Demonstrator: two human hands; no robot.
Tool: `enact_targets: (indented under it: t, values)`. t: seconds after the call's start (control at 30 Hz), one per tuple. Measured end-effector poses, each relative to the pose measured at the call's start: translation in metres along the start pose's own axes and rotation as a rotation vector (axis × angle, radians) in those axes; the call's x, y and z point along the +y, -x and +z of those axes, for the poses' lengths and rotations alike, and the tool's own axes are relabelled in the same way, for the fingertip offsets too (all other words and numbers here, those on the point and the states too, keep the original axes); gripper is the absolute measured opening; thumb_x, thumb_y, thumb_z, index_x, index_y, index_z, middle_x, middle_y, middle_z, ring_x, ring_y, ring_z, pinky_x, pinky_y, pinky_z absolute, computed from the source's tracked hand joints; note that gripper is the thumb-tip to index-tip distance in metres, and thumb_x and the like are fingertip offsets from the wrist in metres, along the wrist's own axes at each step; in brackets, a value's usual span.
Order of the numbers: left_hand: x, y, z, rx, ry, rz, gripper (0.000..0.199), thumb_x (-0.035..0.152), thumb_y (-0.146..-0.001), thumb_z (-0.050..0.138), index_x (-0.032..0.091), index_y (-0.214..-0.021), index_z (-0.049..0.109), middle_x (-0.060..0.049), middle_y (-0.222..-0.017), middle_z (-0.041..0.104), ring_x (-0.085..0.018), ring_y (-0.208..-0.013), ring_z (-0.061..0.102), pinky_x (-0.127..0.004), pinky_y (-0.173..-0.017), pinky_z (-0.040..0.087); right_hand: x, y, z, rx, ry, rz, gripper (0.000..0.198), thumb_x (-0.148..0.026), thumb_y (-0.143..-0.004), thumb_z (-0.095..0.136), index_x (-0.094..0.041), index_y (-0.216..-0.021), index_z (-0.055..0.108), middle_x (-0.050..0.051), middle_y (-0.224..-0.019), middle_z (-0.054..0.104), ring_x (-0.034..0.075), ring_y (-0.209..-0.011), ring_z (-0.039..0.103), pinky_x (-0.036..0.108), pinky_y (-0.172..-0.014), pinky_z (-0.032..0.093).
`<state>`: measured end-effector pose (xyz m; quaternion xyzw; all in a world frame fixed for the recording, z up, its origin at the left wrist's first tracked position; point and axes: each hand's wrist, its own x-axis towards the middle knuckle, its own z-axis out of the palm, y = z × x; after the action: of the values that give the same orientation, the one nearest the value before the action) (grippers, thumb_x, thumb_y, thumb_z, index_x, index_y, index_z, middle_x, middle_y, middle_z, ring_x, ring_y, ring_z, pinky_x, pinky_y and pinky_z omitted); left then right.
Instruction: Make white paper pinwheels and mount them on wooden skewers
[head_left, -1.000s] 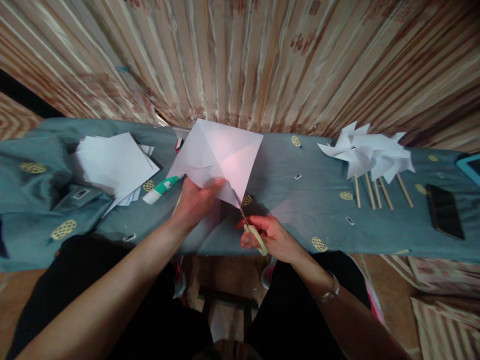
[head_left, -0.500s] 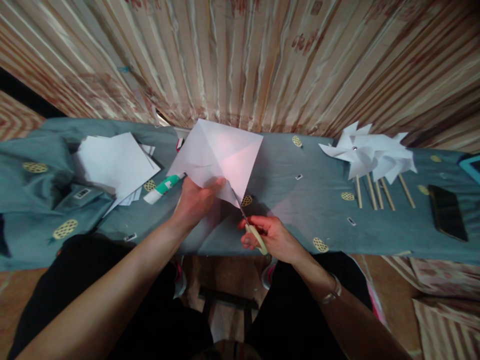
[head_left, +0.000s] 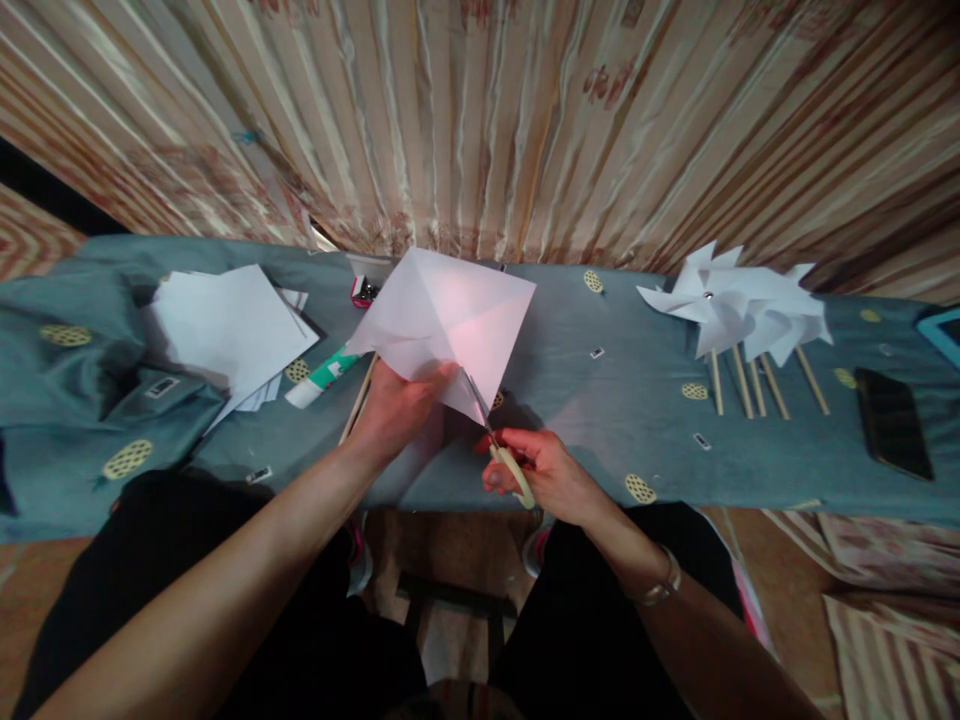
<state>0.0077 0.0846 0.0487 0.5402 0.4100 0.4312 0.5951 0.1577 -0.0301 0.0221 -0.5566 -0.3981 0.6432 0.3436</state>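
Note:
My left hand (head_left: 409, 400) grips the lower edge of a white sheet of paper (head_left: 472, 305), which shows diagonal creases. In my right hand (head_left: 536, 465) is a pair of scissors (head_left: 517, 480) with cream handles. Its blades lie at the paper's lower corner, along a crease. How far the blades are apart I cannot tell. Beside my left hand lie a green and white glue tube (head_left: 322, 380), partly under the paper, and a thin wooden stick (head_left: 358, 400).
A stack of white paper (head_left: 232, 325) lies on the left. Several white paper pinwheels (head_left: 739, 310) on wooden sticks rest at the right, near a black phone (head_left: 892, 425). A small red box (head_left: 364, 290) stands behind the paper. A striped curtain (head_left: 480, 130) hangs along the table's far side.
The sheet and my left hand have shifted slightly right and toward me, uncovering more of the red box and the wooden stick. My right hand and the scissors stay nearly in place.

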Motion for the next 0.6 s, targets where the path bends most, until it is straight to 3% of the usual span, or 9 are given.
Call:
enact_targets:
  t: [0.4, 0.6]
  values:
    - [-0.0028, -0.0012, -0.0022, 0.005, 0.002, 0.021, 0.031, 0.027, -0.070, 0.072, 0.020, -0.099, 0.066, -0.005, -0.094, 0.070, -0.021, -0.085, 0.062, -0.034, -0.083, 0.049, 0.0022, -0.0029, 0.0041, 0.043, -0.099, 0.063, 0.039, -0.043, -0.062, 0.080, -0.017, -0.086, 0.063, -0.002, -0.062, 0.063, 0.009, -0.056, 0.060, 0.022, -0.053, 0.049]
    - [-0.0062, 0.0015, -0.0002, -0.012, 0.039, -0.017, 0.027, 0.025, -0.067, 0.075, 0.019, -0.092, 0.066, -0.004, -0.092, 0.070, -0.019, -0.083, 0.063, -0.032, -0.081, 0.049, 0.0047, -0.0017, -0.0005, 0.032, -0.008, 0.006, 0.036, -0.042, -0.069, 0.077, -0.016, -0.092, 0.066, -0.001, -0.065, 0.065, 0.009, -0.056, 0.059, 0.022, -0.051, 0.047]
